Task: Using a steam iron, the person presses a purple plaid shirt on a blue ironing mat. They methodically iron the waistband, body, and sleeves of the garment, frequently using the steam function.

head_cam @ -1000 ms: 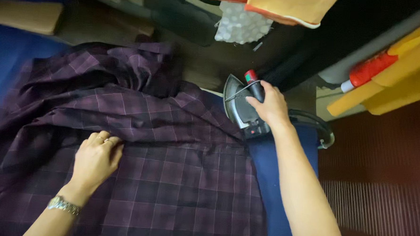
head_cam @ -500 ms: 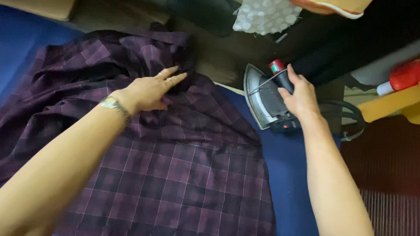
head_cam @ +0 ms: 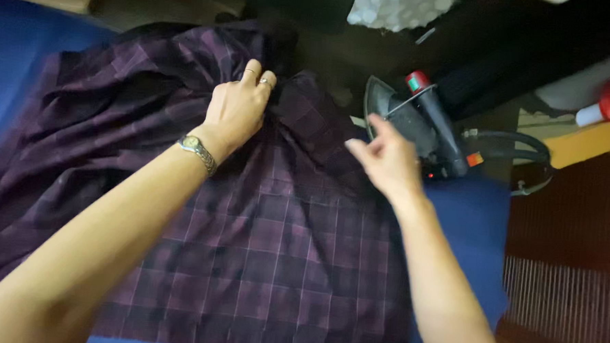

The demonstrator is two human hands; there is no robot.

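Gripping plaid shirt (head_cam: 260, 245) with left hand (head_cam: 238, 107) | right hand (head_cam: 386, 158) open, empty, near iron (head_cam: 416, 128) | pull bunched folds flat, evenly

Bare arms, L wristwatch (head_cam: 198, 147), rings (head_cam: 261, 81)

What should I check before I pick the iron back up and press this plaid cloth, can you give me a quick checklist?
1. Right hand off the iron: ok, it hovers beside it with fingers spread, holding nothing.
2. Iron parked off the plaid cloth: ok, it rests at the cloth's right edge.
3. Cloth flat: not ok, the upper left is bunched and folded.
4. Left hand steadying the cloth: ok, it grips a gathered fold at the top.
5. Cord free of the cloth: ok, it loops to the right of the iron.
6. Iron hot: cannot tell.
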